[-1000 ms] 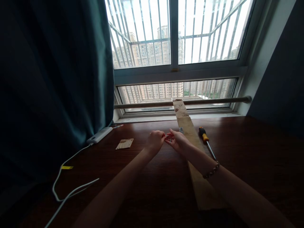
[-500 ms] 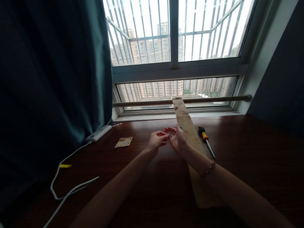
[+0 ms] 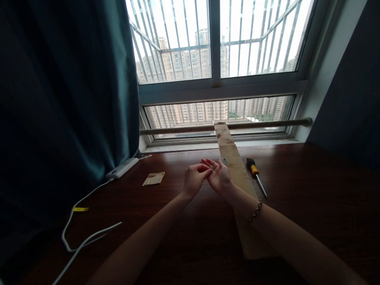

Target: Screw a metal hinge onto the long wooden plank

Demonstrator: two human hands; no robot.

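My left hand [image 3: 194, 180] is closed in a pinch, its fingertips meeting over the palm of my right hand [image 3: 219, 177]. Between those fingertips is a small shiny metal piece [image 3: 213, 168] that looks like a screw. My right hand is turned palm up and slightly cupped, its fingers stretched out; whether more pieces lie in the palm is hidden. Just beyond the right thumb, a small metal hinge-like plate [image 3: 225, 161] rests on a long wooden board [image 3: 242, 174]. The right forearm crosses over the board. To its right lies a screwdriver [image 3: 253, 169] with a black and yellow handle.
A small flat wooden piece [image 3: 153, 178] lies left of my hands on the dark wooden table [image 3: 184, 233]. Farther left are a white power strip [image 3: 122, 168] and its white cable [image 3: 69, 225]. A blue curtain [image 3: 118, 79] hangs left, and a rail [image 3: 267, 124] runs along the window.
The left fingers have come closer over the right palm, and the metal piece shows less. My right hand has shifted slightly, leaving more of the metal plate visible. The view has moved a little.
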